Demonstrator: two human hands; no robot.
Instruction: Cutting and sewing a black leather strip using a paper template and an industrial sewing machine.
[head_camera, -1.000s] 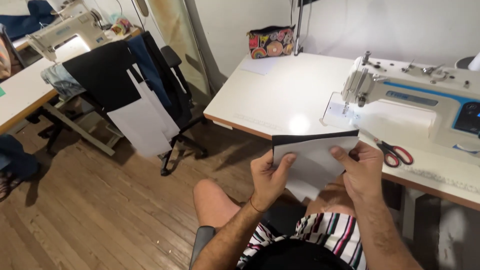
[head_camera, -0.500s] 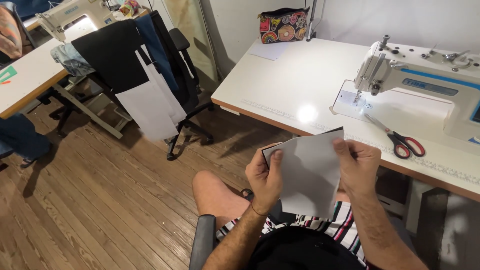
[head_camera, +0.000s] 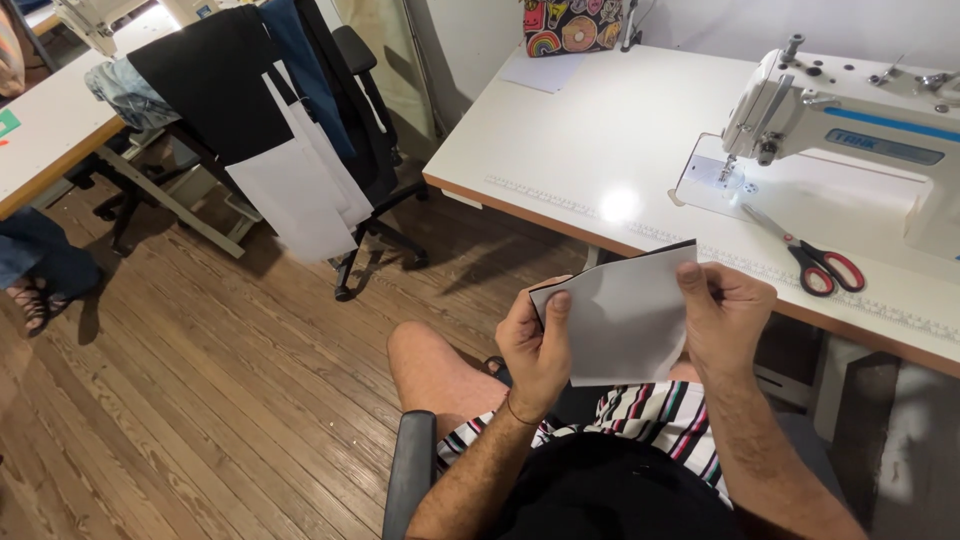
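label (head_camera: 884, 146) | sewing machine (head_camera: 850, 110) arm | blue strip, long, narrow

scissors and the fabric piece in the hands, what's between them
In the head view, only bare white tabletop and its ruler-marked front edge lie between the red-handled scissors and the grey fabric piece held by both hands.

A pale grey fabric piece (head_camera: 625, 318) with a black edge along its top is held above striped cloth (head_camera: 668, 420) of white, black and red. On the white table (head_camera: 590, 130), trimmed in light brown along its front edge, red-handled scissors (head_camera: 812, 260) lie beside a white sewing machine (head_camera: 850, 125) bearing a blue band. At the table's far edge stands a black pouch (head_camera: 572, 24) patterned in bright colours. Black, white and blue fabrics (head_camera: 260, 120) drape a black chair over the brown wooden floor (head_camera: 180, 400).
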